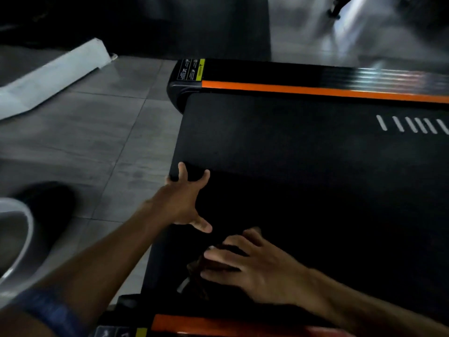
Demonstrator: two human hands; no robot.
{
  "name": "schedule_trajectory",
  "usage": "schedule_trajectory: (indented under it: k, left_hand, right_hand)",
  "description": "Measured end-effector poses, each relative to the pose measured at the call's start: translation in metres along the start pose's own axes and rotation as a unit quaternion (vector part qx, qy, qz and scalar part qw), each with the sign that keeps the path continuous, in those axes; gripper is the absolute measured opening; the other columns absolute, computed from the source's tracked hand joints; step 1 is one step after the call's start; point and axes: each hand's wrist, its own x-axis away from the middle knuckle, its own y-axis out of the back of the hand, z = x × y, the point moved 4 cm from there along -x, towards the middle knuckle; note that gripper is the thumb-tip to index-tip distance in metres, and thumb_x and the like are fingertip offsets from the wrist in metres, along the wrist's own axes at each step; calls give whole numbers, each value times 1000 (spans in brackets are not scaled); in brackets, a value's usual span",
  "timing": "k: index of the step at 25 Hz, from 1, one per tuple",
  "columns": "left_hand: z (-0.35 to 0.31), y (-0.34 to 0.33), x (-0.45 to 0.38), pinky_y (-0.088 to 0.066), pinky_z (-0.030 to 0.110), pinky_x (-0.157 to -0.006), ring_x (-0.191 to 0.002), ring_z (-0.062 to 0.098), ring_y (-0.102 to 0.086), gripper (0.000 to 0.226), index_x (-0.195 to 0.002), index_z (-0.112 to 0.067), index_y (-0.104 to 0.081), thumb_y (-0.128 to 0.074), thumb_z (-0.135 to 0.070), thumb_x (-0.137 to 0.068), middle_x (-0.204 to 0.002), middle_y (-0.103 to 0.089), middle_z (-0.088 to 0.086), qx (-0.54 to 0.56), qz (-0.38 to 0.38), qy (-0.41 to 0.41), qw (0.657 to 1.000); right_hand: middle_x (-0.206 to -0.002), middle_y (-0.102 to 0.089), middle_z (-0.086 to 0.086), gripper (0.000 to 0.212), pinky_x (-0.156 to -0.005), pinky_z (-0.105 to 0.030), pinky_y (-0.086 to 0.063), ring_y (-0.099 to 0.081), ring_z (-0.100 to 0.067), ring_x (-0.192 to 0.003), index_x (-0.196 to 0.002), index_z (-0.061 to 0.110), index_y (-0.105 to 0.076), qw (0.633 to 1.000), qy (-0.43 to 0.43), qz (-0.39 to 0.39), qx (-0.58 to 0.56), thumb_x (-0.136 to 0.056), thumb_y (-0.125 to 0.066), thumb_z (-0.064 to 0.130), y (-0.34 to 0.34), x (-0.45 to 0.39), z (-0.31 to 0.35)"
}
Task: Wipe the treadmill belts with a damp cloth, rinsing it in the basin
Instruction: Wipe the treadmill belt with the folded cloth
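A black treadmill belt [291,147] fills the right half of the head view, framed by orange side rails [315,90]. My left hand [184,200] lies spread on the belt's rear end, fingertips at its edge and thumb stretched toward me. My right hand [247,261] presses flat, fingers straight, on a dark brownish cloth [196,268] that lies on the belt near the closer rail. Most of the cloth is hidden under that hand and in shadow. The rim of a grey basin [23,229] shows at the left edge, on the floor.
Grey floor tiles [97,142] stretch to the left of the treadmill. A white angled panel [53,74] lies on the floor at the upper left. A dark shoe [48,205] stands beside the basin. White stripe marks [413,124] are printed on the belt at the right.
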Motion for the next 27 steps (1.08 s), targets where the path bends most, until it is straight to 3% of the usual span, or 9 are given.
schedule_trajectory:
  k: [2, 4, 8, 12, 15, 17, 20, 22, 27]
  left_hand:
    - [1, -2, 0, -34, 56, -110, -142, 54, -6, 139, -148, -49, 15, -83, -68, -50, -154, 32, 16, -5, -8, 3, 1000]
    - [-1, -2, -1, -33, 56, -111, -143, 52, -4, 139, -147, -50, 15, -83, -67, -50, -155, 33, 14, -1, -7, 5, 1000]
    - [-2, -1, -1, -32, 55, -111, -144, 50, 1, 139, -147, -51, 16, -84, -65, -51, -154, 35, 12, 8, -9, 12, 1000]
    - [3, -3, -3, -36, 58, -106, -142, 52, -9, 137, -149, -49, -1, -85, -67, -43, -155, 32, 10, 6, -46, -3, 999]
    - [5, -3, -2, -38, 58, -105, -143, 50, -7, 139, -147, -53, 8, -83, -70, -43, -155, 34, 7, 14, -50, -13, 999]
    - [5, -3, -2, -35, 57, -107, -145, 47, -2, 139, -144, -54, 19, -80, -72, -47, -154, 36, 8, 1, -41, -7, 999]
    - [1, -4, -1, -34, 56, -107, -145, 47, -1, 139, -143, -53, 21, -79, -72, -49, -153, 37, 9, 0, -46, -8, 999]
    - [3, -3, -1, -35, 57, -106, -145, 48, -2, 139, -144, -52, 20, -80, -71, -49, -153, 36, 10, 4, -52, -9, 999]
    - [7, -4, -1, -36, 58, -104, -144, 49, -2, 139, -144, -51, 20, -79, -72, -49, -154, 34, 11, 14, -66, -28, 997]
  right_hand:
    - [-149, -40, 6, 56, -83, -44, -45, -48, -27, -115, -141, 41, -40, 997, 10, 0, 74, -85, -43, 34, 2, -3, -50]
    - [-146, -43, 5, 54, -79, -43, -41, -51, -30, -108, -138, 39, -44, 983, -134, -23, 119, -85, -43, 31, 7, -8, -129]
    - [-141, -42, 0, 44, -90, -49, -37, -44, -36, -111, -137, 35, -46, 823, -562, -76, 17, -94, -47, 27, 13, -40, -219]
    - [-130, -53, 6, 45, -78, -44, -36, -47, -32, -101, -130, 38, -56, 932, -345, -111, -12, -86, -51, 29, -2, -138, -142]
    - [-137, -50, 9, 46, -82, -44, -35, -45, -28, -107, -134, 40, -54, 975, -206, -77, -16, -91, -50, 25, 5, -140, -174]
    - [-143, -44, 5, 50, -88, -46, -35, -43, -33, -113, -138, 39, -47, 945, -320, -50, 55, -92, -49, 21, 8, -126, -236]
    - [-141, -40, -3, 44, -96, -52, -33, -40, -37, -119, -138, 32, -45, 810, -580, -86, -5, -94, -49, 24, 12, -115, -291]
    - [-139, -39, -6, 47, -96, -54, -32, -38, -38, -120, -138, 28, -44, 786, -611, -87, 5, -92, -54, 27, 12, -149, -273]
    - [-145, -41, 7, 48, -91, -47, -31, -37, -28, -117, -139, 38, -49, 956, -280, -69, -41, -94, -48, 20, 3, -207, -205]
